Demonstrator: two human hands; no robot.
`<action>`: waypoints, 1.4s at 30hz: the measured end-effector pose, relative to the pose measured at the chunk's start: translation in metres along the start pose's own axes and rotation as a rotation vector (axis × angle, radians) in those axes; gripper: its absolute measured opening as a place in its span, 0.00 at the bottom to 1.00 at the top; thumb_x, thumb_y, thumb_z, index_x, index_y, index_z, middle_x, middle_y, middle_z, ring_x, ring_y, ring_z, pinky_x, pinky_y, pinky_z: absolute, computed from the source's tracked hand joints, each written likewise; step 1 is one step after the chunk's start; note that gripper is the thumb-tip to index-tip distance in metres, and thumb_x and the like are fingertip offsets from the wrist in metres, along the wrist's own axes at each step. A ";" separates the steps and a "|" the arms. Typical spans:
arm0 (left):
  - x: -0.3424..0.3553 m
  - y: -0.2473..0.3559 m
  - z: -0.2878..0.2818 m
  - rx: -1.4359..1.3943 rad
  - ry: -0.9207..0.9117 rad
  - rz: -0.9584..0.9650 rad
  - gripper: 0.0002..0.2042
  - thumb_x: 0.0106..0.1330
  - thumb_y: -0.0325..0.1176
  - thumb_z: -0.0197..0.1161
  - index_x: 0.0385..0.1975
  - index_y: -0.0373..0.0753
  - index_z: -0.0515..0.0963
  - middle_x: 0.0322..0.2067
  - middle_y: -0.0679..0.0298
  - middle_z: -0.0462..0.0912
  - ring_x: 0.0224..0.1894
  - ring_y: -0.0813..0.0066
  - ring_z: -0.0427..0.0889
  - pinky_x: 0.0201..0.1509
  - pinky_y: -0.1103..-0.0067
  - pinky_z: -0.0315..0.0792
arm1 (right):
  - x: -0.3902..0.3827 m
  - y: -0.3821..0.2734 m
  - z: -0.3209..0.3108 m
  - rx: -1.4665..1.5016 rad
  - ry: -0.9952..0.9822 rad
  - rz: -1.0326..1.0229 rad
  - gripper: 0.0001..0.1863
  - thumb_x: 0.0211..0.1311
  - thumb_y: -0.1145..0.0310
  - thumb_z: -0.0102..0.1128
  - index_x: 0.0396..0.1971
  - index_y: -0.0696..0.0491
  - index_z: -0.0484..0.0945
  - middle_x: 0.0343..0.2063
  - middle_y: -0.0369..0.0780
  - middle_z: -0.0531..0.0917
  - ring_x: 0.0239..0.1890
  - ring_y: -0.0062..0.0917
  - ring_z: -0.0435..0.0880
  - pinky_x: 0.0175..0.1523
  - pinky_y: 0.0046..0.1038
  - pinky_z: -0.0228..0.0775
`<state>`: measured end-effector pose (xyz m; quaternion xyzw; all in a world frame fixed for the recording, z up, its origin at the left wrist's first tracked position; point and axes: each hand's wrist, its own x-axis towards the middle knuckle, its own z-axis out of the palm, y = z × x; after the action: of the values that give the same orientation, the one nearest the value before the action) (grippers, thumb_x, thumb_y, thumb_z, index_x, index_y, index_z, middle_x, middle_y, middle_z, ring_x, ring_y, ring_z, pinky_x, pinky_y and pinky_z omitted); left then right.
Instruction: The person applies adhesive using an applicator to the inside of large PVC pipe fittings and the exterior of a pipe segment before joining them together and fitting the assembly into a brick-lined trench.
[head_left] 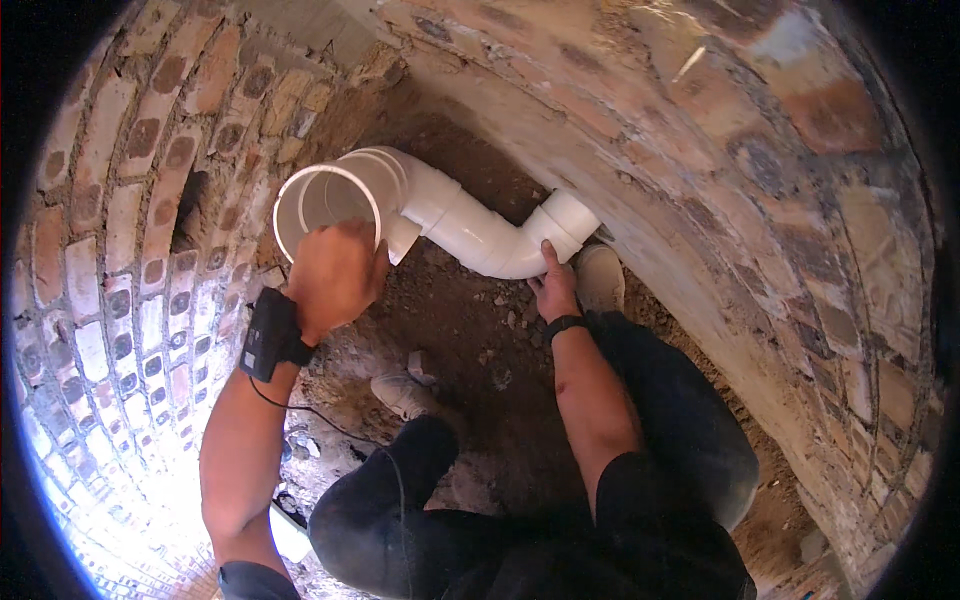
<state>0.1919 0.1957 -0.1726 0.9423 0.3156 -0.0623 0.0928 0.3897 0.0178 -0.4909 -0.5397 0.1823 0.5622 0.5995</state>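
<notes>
White plastic pipe (455, 217) lies just beyond the left hand (338, 275) and right hand (556, 287), its bent long axis slanting from a wide open rim (277, 212) at left to an elbow (507, 250) at right, near the foot of the brick wall (720, 225); the left hand is curled over the rim's near edge; the right, nearer that wall, grips the elbow, thumb uppermost, fingers partly hidden; no brand, label or writing is readable.
</notes>
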 end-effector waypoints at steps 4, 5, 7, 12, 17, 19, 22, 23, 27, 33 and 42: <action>0.013 -0.003 0.000 -0.038 -0.028 -0.024 0.10 0.60 0.32 0.62 0.24 0.30 0.77 0.25 0.41 0.80 0.30 0.40 0.80 0.36 0.55 0.75 | -0.003 -0.004 -0.002 0.039 -0.035 -0.054 0.39 0.54 0.45 0.73 0.62 0.46 0.67 0.60 0.37 0.72 0.63 0.33 0.68 0.65 0.45 0.57; 0.014 -0.006 -0.002 -0.014 -0.018 -0.028 0.10 0.60 0.32 0.62 0.22 0.30 0.77 0.24 0.41 0.80 0.29 0.39 0.80 0.35 0.55 0.75 | -0.009 -0.004 0.006 0.011 -0.007 -0.033 0.39 0.54 0.46 0.73 0.62 0.46 0.67 0.60 0.37 0.73 0.63 0.33 0.69 0.66 0.46 0.57; 0.020 -0.003 -0.005 -0.011 0.008 -0.012 0.11 0.60 0.32 0.62 0.21 0.30 0.77 0.22 0.41 0.79 0.28 0.39 0.80 0.34 0.55 0.75 | -0.011 -0.006 0.009 -0.019 0.029 -0.015 0.40 0.54 0.46 0.73 0.62 0.46 0.66 0.60 0.37 0.73 0.63 0.34 0.69 0.66 0.47 0.57; 0.036 -0.011 -0.005 0.045 0.116 0.039 0.13 0.60 0.32 0.62 0.19 0.28 0.77 0.20 0.42 0.78 0.27 0.38 0.80 0.33 0.54 0.75 | 0.002 -0.003 0.005 0.071 -0.010 -0.058 0.38 0.53 0.50 0.75 0.62 0.45 0.67 0.58 0.37 0.74 0.64 0.35 0.69 0.65 0.53 0.58; 0.049 -0.016 -0.010 -0.028 -0.060 -0.062 0.14 0.64 0.34 0.62 0.25 0.27 0.76 0.25 0.37 0.77 0.33 0.34 0.76 0.38 0.51 0.70 | -0.008 -0.005 0.021 0.094 0.039 -0.089 0.37 0.52 0.53 0.75 0.60 0.46 0.68 0.56 0.37 0.76 0.60 0.36 0.73 0.62 0.53 0.63; 0.051 -0.009 -0.007 -0.036 -0.095 -0.092 0.14 0.64 0.34 0.62 0.26 0.26 0.77 0.26 0.37 0.77 0.33 0.34 0.76 0.39 0.52 0.70 | -0.010 -0.005 0.026 0.059 0.086 -0.098 0.37 0.53 0.54 0.75 0.60 0.46 0.68 0.56 0.38 0.76 0.59 0.36 0.74 0.61 0.53 0.65; 0.050 -0.010 0.000 -0.051 -0.072 -0.071 0.14 0.62 0.34 0.62 0.24 0.25 0.77 0.24 0.38 0.78 0.32 0.35 0.78 0.39 0.52 0.72 | -0.007 -0.007 0.020 0.039 0.146 -0.133 0.36 0.54 0.56 0.73 0.61 0.47 0.67 0.56 0.38 0.76 0.59 0.37 0.75 0.60 0.53 0.65; 0.047 -0.015 0.001 -0.047 -0.018 -0.023 0.14 0.60 0.33 0.61 0.21 0.25 0.78 0.23 0.39 0.78 0.31 0.37 0.79 0.38 0.53 0.73 | -0.008 -0.008 0.017 0.054 0.116 -0.133 0.36 0.54 0.55 0.73 0.61 0.47 0.67 0.56 0.38 0.76 0.59 0.37 0.75 0.60 0.53 0.66; 0.040 -0.032 -0.001 -0.117 -0.103 -0.129 0.15 0.61 0.35 0.62 0.22 0.24 0.77 0.27 0.35 0.77 0.37 0.36 0.76 0.47 0.52 0.70 | -0.014 -0.009 0.016 0.063 0.134 -0.162 0.36 0.55 0.54 0.72 0.62 0.46 0.67 0.56 0.39 0.76 0.58 0.37 0.76 0.58 0.53 0.68; 0.052 -0.028 -0.005 -0.120 -0.186 -0.184 0.15 0.62 0.35 0.61 0.23 0.24 0.77 0.28 0.35 0.78 0.38 0.35 0.77 0.46 0.52 0.70 | -0.016 -0.018 0.010 0.013 0.098 -0.165 0.35 0.55 0.54 0.72 0.61 0.47 0.68 0.56 0.39 0.76 0.57 0.37 0.77 0.56 0.52 0.70; 0.060 -0.027 0.006 -0.142 -0.103 -0.005 0.15 0.61 0.34 0.61 0.22 0.23 0.77 0.25 0.35 0.77 0.35 0.35 0.79 0.44 0.51 0.72 | -0.015 -0.018 0.007 0.011 0.094 -0.174 0.33 0.55 0.56 0.72 0.59 0.48 0.69 0.54 0.40 0.77 0.55 0.36 0.78 0.54 0.51 0.72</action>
<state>0.2223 0.2507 -0.1922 0.9281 0.3165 -0.0885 0.1752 0.3987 0.0204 -0.4680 -0.5759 0.1658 0.4810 0.6399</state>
